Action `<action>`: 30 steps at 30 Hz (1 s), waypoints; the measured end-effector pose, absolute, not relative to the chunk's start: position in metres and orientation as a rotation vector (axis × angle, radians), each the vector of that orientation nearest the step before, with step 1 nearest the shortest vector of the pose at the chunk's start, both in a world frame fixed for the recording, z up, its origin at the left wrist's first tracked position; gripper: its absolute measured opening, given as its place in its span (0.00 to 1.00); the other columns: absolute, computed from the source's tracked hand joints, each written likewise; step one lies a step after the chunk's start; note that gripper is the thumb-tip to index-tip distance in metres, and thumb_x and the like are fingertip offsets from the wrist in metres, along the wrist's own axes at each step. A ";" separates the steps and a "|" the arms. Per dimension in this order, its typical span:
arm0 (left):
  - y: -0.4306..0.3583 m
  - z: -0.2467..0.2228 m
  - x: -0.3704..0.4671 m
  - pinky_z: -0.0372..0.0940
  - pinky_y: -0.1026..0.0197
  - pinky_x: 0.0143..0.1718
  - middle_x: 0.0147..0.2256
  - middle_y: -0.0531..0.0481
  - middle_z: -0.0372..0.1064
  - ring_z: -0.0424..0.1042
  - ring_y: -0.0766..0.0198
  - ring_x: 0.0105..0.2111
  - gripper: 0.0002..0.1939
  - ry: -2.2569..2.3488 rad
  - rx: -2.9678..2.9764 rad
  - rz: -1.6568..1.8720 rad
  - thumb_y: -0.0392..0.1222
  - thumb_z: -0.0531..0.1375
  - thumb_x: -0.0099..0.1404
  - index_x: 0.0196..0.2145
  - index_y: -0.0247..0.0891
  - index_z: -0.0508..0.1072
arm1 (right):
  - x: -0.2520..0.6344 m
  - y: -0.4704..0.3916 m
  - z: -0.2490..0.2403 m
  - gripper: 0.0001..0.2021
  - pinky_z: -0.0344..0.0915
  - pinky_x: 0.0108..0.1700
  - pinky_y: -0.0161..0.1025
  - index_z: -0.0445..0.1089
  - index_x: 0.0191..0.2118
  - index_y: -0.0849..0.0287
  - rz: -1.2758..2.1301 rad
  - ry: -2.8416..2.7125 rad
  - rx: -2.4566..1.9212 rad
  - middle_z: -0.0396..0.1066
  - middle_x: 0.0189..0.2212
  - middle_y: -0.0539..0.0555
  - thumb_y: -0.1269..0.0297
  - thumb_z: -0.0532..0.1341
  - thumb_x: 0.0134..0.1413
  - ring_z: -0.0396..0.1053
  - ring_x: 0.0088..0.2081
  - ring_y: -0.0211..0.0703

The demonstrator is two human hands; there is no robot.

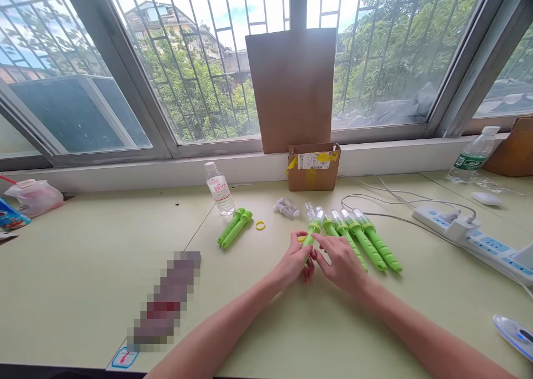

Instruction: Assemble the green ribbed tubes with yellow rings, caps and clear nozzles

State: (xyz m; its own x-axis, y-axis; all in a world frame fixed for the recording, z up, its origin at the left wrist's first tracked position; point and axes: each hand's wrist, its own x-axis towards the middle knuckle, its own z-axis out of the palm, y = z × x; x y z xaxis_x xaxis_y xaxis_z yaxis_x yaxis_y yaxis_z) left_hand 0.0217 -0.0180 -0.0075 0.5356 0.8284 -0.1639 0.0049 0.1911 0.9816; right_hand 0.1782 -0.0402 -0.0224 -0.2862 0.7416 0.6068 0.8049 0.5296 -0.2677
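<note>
while one green tube point(308, 240) sits in hand, a clear-topped row point(370, 247) lies alongside

as we look in now, the left hand point(293, 263) has the tube wrapped snugly between thumb and fingers, just above the pale green tabletop point(83, 268), clear end pointing away from the person! the right hand point(343, 263) is spread loosely over the neighbouring tubes, forefinger tip at the held tube's upper part; whether it pinches anything, i cannot tell. a bit of yellow point(302, 238) peeps out by the left fingers, mostly hidden.

so what's the score? that row on the right looks finished, judging by the clear tops on green bodies, and the held one seems nearly there. over on the left, two green pieces point(235, 229) lie side by side with no clear tops showing, so they look like the work left over. near them, a yellow ring point(260, 225) lies loose, and beyond the hands, small clear-and-white parts point(286, 207) sit in a cluster, short of the cardboard box point(313, 171).
</note>
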 end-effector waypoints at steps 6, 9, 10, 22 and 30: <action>-0.020 -0.005 0.021 0.58 0.68 0.14 0.29 0.57 0.62 0.64 0.69 0.18 0.22 0.832 1.202 0.665 0.51 0.50 0.64 0.51 0.44 0.46 | 0.179 -0.041 -0.022 0.15 0.57 0.39 0.42 0.64 0.53 0.60 -0.022 -2.088 -1.285 0.74 0.35 0.55 0.67 0.52 0.62 0.70 0.35 0.45; -0.020 -0.005 0.021 0.58 0.68 0.15 0.29 0.56 0.63 0.64 0.69 0.18 0.22 0.839 1.187 0.666 0.50 0.50 0.65 0.52 0.43 0.46 | 0.179 -0.042 -0.021 0.15 0.57 0.39 0.41 0.64 0.53 0.60 -0.009 -2.100 -1.276 0.74 0.34 0.55 0.67 0.51 0.62 0.70 0.35 0.44; -0.020 -0.006 0.021 0.58 0.68 0.15 0.29 0.56 0.63 0.64 0.69 0.18 0.22 0.843 1.182 0.662 0.50 0.50 0.65 0.52 0.43 0.46 | 0.179 -0.042 -0.020 0.15 0.57 0.39 0.41 0.64 0.53 0.60 -0.010 -2.108 -1.273 0.74 0.33 0.55 0.67 0.51 0.62 0.70 0.34 0.44; -0.016 -0.005 0.021 0.66 0.66 0.19 0.45 0.46 0.62 0.68 0.70 0.24 0.28 0.840 1.137 0.616 0.54 0.51 0.65 0.58 0.48 0.45 | 0.178 -0.044 -0.015 0.13 0.57 0.37 0.40 0.67 0.48 0.59 -0.100 -2.163 -1.256 0.73 0.33 0.55 0.62 0.55 0.59 0.69 0.34 0.44; -0.016 -0.002 0.021 0.72 0.58 0.30 0.63 0.40 0.44 0.70 0.66 0.32 0.36 0.703 1.025 0.593 0.54 0.51 0.66 0.65 0.51 0.37 | 0.175 -0.046 -0.016 0.11 0.58 0.39 0.42 0.71 0.43 0.56 -0.150 -2.173 -1.400 0.69 0.33 0.56 0.58 0.58 0.57 0.65 0.36 0.47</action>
